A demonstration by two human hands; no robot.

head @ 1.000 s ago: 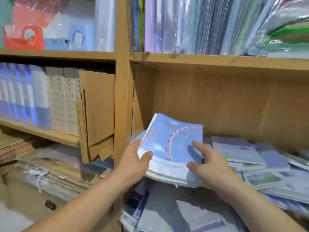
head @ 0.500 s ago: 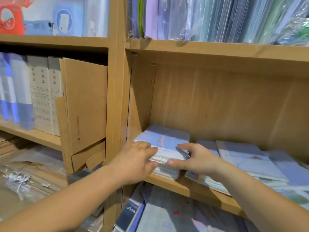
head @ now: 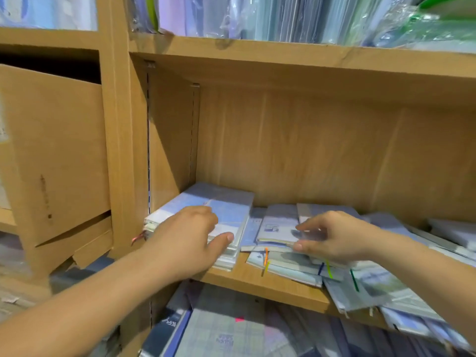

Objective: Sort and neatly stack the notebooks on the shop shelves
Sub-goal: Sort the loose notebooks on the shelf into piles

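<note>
Wooden shelf boards are framing the scene, and on the middle shelf a squared stack of pale blue notebooks is sitting at the far left, tight against the upright divider. The left hand is resting on this stack's near edge, its fingers lying over the top cover and its thumb pressing against the stack's front right corner, so it is steadying more than gripping. Just right of the stack, a loose heap of notebooks is lying fanned and crooked, several poking out past the shelf's front lip, with coloured ribbon markers trailing from them. The right hand is reaching into that heap, fingers partly spread over the top cover and thumb tucked under its near edge; motion blur is hiding whether it is truly pinching a book, so I cannot tell. Judging by this, one pile is being tidied while the following book is being chosen. The next move is calling for a firm pinch on a single notebook, lifting it free without dragging its neighbours off the lip, then laying it squarely on the left stack.
</note>
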